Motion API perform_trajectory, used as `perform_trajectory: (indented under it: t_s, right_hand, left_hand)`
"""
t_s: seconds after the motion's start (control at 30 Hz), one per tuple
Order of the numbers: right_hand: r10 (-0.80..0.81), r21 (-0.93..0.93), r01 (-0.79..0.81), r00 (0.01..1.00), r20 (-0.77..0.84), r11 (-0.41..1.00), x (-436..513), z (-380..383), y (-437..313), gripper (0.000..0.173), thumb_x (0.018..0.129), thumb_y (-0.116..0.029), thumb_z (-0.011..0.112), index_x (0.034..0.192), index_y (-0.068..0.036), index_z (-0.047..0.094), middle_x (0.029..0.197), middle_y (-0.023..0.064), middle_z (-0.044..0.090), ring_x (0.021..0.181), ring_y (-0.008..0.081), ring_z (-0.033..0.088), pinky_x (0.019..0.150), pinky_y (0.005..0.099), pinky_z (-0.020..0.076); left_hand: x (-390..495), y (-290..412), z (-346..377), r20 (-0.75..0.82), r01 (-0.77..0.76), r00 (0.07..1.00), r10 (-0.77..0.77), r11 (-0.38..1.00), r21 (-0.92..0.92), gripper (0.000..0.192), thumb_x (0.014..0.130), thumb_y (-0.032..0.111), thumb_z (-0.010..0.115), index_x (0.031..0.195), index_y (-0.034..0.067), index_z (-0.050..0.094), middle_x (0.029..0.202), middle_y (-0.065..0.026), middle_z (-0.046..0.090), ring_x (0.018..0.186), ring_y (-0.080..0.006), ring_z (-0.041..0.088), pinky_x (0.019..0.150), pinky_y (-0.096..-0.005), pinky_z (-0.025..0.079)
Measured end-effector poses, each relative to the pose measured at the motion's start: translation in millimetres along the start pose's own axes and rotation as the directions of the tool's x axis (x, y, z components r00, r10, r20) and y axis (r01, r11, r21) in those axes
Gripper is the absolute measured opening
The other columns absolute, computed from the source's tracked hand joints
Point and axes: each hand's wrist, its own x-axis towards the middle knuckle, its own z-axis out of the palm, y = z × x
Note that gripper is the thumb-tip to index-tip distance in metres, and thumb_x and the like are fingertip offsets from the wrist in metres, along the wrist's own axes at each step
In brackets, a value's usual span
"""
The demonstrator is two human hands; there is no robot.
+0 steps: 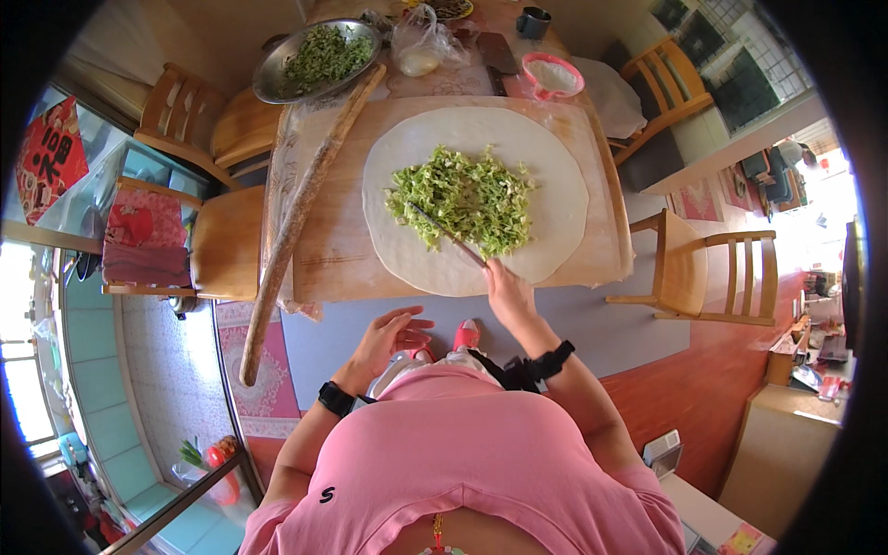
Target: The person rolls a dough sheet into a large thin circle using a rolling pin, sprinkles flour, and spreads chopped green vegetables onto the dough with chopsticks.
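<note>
My right hand (512, 297) grips a pair of dark chopsticks (454, 241) near one end. Their far tips reach into chopped pale-green vegetable (503, 201), heaped on a large round sheet of rolled dough (558, 208). The heap looks thinner in its middle. Beneath the dough lies a wooden board (333, 229) dusted with flour; the sheet slightly overhangs its near edge. My left hand (397, 333) hovers in front of that edge, holding nothing, with its fingers apart.
A long wooden rolling pin (300, 215) leans across the board's left side, its near end jutting past the edge. Behind stand a metal bowl (267, 82) of chopped greens, a plastic bag (423, 41), a pink bowl of flour (553, 75) and a dark mug (533, 25). Wooden chairs (232, 232) flank the table.
</note>
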Motion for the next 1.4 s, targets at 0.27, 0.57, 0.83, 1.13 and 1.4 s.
perform_trajectory:
  t_s: [0.27, 0.57, 0.83, 1.13, 1.4]
  right_hand:
    - [0.155, -0.019, -0.16, 0.973, -0.174, 0.987, 53, -33, 53, 0.014, 0.094, -0.024, 0.048, 0.101, -0.012, 0.047, 0.079, 0.0148, 0.064, 0.072, 0.0389, 0.062, 0.062, 0.0496, 0.0475]
    - [0.015, -0.087, -0.033, 0.98, -0.199, 0.996, 61, -27, 49, 0.012, 0.093, -0.023, 0.049, 0.098, -0.012, 0.049, 0.084, 0.0135, 0.064, 0.074, 0.0385, 0.062, 0.065, 0.0494, 0.0475]
    - [0.141, -0.08, -0.176, 0.935, -0.326, 0.981, 107, -52, 110, 0.013, 0.092, -0.023, 0.052, 0.097, -0.011, 0.052, 0.084, 0.0132, 0.065, 0.077, 0.0377, 0.062, 0.064, 0.0493, 0.0474]
    - [0.069, 0.053, -0.06, 0.979, -0.192, 0.997, 74, -39, 85, 0.013, 0.092, -0.024, 0.051, 0.094, -0.011, 0.055, 0.079, 0.0145, 0.065, 0.076, 0.0379, 0.062, 0.063, 0.0483, 0.0475]
    - [0.306, 0.108, -0.288, 0.914, -0.266, 0.952, 110, -45, 150, 0.02, 0.093, -0.032, 0.048, 0.097, -0.015, 0.059, 0.086, 0.0128, 0.066, 0.081, 0.037, 0.063, 0.068, 0.0486, 0.0482]
  left_hand:
    - [1, -6, 0, -0.039, -0.025, 0.999, 0.024, 1.0, -0.004, 0.038, 0.099, 0.023, 0.043, 0.129, 0.0, 0.047, 0.113, -0.0155, 0.062, 0.091, -0.0186, 0.063, 0.083, -0.0327, 0.052]
    - [1, -7, 7, -0.07, -0.06, 0.996, 0.06, 0.998, -0.006, 0.039, 0.098, 0.023, 0.042, 0.129, 0.0, 0.047, 0.114, -0.0166, 0.061, 0.09, -0.0209, 0.063, 0.082, -0.0338, 0.053]
    - [-2, -8, 16, -0.105, -0.061, 0.993, 0.061, 0.998, 0.003, 0.039, 0.098, 0.021, 0.041, 0.13, -0.001, 0.046, 0.114, -0.018, 0.061, 0.09, -0.0215, 0.064, 0.082, -0.0334, 0.053]
    - [5, -8, 23, -0.119, -0.061, 0.991, 0.061, 0.998, 0.002, 0.04, 0.098, 0.021, 0.042, 0.13, -0.002, 0.045, 0.114, -0.0186, 0.061, 0.09, -0.0226, 0.065, 0.082, -0.0341, 0.053]
    - [8, -9, 27, -0.118, -0.059, 0.991, 0.064, 0.997, 0.048, 0.041, 0.098, 0.022, 0.043, 0.13, -0.002, 0.045, 0.113, -0.0184, 0.061, 0.092, -0.0228, 0.064, 0.082, -0.0344, 0.053]
